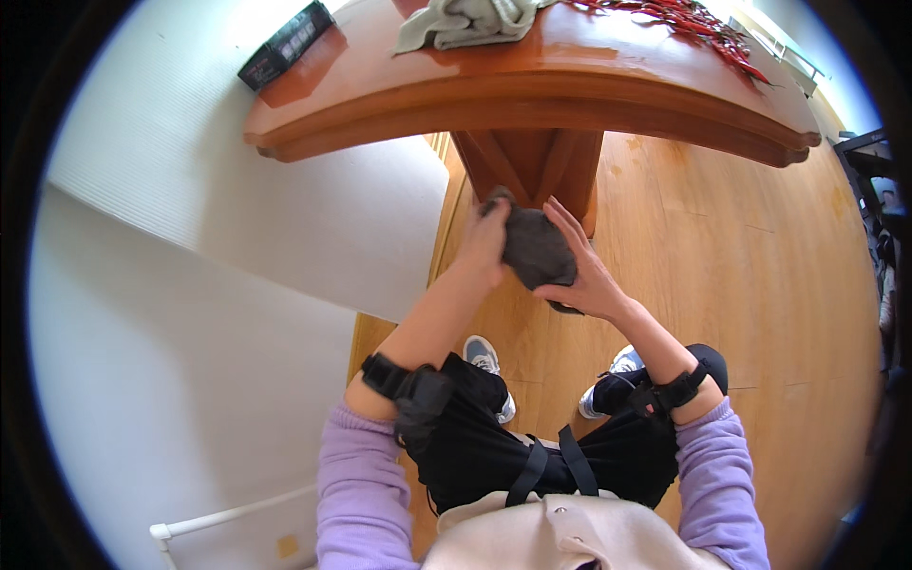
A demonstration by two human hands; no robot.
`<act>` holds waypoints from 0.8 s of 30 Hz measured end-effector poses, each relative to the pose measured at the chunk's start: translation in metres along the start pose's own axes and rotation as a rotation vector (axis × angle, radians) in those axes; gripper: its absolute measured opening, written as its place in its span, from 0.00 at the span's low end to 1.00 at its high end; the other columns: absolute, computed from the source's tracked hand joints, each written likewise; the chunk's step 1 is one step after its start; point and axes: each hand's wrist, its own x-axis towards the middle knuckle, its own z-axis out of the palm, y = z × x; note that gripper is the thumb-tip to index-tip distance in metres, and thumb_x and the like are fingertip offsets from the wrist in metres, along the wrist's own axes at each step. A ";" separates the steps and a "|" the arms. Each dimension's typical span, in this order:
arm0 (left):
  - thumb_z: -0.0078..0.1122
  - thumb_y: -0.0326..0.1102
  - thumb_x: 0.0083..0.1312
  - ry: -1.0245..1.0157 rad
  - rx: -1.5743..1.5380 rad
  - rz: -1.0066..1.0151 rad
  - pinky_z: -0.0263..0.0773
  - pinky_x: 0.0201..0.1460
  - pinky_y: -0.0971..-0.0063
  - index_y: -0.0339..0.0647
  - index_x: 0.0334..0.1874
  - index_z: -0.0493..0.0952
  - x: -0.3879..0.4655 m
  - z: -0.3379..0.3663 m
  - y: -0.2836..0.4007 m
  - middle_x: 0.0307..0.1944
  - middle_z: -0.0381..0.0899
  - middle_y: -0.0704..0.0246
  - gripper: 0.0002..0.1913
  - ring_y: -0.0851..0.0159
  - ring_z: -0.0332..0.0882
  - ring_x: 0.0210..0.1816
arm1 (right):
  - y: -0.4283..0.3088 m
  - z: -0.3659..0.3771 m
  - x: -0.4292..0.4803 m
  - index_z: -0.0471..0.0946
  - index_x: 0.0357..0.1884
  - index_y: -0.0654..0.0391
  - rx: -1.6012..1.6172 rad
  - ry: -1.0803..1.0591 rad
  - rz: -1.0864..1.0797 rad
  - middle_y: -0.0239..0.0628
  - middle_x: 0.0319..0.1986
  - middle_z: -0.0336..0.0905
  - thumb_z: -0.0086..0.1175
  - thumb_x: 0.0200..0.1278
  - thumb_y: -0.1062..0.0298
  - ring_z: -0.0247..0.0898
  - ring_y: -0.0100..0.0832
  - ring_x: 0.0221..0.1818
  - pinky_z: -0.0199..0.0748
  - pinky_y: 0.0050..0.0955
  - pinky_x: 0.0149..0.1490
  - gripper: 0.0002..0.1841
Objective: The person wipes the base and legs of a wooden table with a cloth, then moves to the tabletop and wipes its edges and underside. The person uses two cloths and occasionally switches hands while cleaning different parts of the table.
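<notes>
Between my two hands is a dark grey cloth item (539,247), bunched or folded, held in front of the wooden table's pedestal (527,160). My left hand (488,239) grips its left end and looks blurred; a bit of the cloth sticks up past the fingers. On the other side my right hand (588,279) is curved around the right edge, thumb below and fingers above. A dark flap hangs under the right thumb. What kind of item it is, I cannot tell.
The glossy wooden table (627,60) carries a crumpled beige towel (477,21), several red chili peppers (687,25) and a black box (285,46) bearing writing. A white wall (320,221) stands at left, a white pipe frame (235,509) low left, a dark rack (866,160) at right.
</notes>
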 end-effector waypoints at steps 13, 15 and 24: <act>0.47 0.41 0.74 0.160 0.054 0.241 0.70 0.57 0.70 0.40 0.58 0.79 0.027 -0.120 0.078 0.53 0.82 0.65 0.18 0.65 0.76 0.52 | 0.127 -0.027 0.085 0.77 0.58 0.58 -0.715 0.427 -0.111 0.47 0.54 0.78 0.64 0.63 0.70 0.77 0.45 0.54 0.74 0.39 0.58 0.21; 0.47 0.40 0.74 0.209 -0.080 0.247 0.70 0.55 0.71 0.41 0.58 0.79 0.045 -0.121 0.084 0.52 0.82 0.66 0.17 0.66 0.75 0.50 | 0.146 -0.052 0.145 0.77 0.59 0.59 -1.006 0.678 -0.294 0.47 0.53 0.78 0.65 0.63 0.65 0.74 0.49 0.57 0.69 0.42 0.63 0.22; 0.50 0.36 0.73 0.114 -0.237 0.067 0.71 0.48 0.76 0.39 0.57 0.78 0.069 -0.108 0.086 0.48 0.81 0.68 0.15 0.71 0.73 0.43 | 0.252 -0.060 0.208 0.77 0.60 0.52 -1.126 0.510 -0.218 0.43 0.60 0.74 0.61 0.60 0.67 0.67 0.49 0.62 0.69 0.46 0.63 0.23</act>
